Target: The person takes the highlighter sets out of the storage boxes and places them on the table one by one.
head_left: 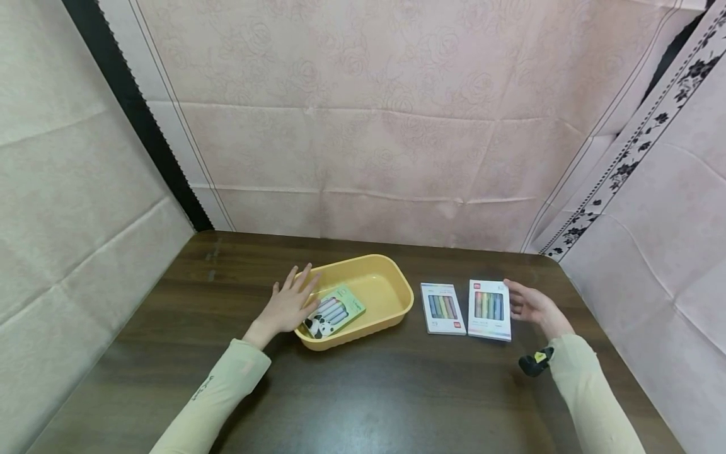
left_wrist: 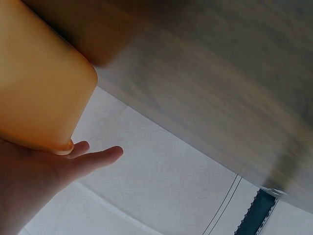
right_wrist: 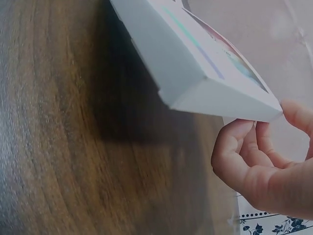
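My left hand (head_left: 288,308) lies with fingers spread over the left end of a yellow plastic basket (head_left: 374,325), its palm at the rim in the left wrist view. Inside the basket, just beside those fingers, is a green box (head_left: 347,299) with a spotted cartoon dog and pastel sticks on its front. My right hand (head_left: 530,306) pinches the right edge of a white box of coloured sticks (head_left: 489,325). In the right wrist view, curled fingers (right_wrist: 227,154) meet that box's end. A second white box (head_left: 445,328) with similar sticks stands just left of it.
Everything stands on a dark brown wooden table (head_left: 368,397). Pale patterned cloth (head_left: 351,151) hangs behind and on both sides. A small black device (head_left: 533,364) is at the right wrist.
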Available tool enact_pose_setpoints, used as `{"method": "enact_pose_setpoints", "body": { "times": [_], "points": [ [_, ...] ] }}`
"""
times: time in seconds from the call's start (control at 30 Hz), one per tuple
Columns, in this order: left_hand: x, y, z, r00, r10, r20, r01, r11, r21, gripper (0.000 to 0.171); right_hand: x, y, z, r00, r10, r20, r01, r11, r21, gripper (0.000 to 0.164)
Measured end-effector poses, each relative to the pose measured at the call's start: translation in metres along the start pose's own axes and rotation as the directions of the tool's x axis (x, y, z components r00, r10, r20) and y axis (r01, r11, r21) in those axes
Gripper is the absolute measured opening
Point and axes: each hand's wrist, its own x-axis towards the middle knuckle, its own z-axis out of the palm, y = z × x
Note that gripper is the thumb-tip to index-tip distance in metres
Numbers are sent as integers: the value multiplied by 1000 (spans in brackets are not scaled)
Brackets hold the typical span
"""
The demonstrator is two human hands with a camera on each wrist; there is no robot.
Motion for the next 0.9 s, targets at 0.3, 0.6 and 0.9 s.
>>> {"method": "enact_pose_setpoints", "body": {
  "times": [0.3, 0.6, 0.9],
  "points": [
    [0, 0, 0, 1000, 4, -3, -4, 1000, -1, 59, 3, 2, 6, 999, -13, -41, 12, 1000, -28, 30],
    [0, 0, 0, 1000, 0, -6, 0, 1000, -3, 59, 4, 1, 8, 998, -35, -57, 33, 998, -45, 25],
    [0, 0, 0, 1000, 0, -3, 0, 1000, -5, 59, 4, 2, 9, 998, -71, -1, 70, 996, -47, 14]
  ]
}}
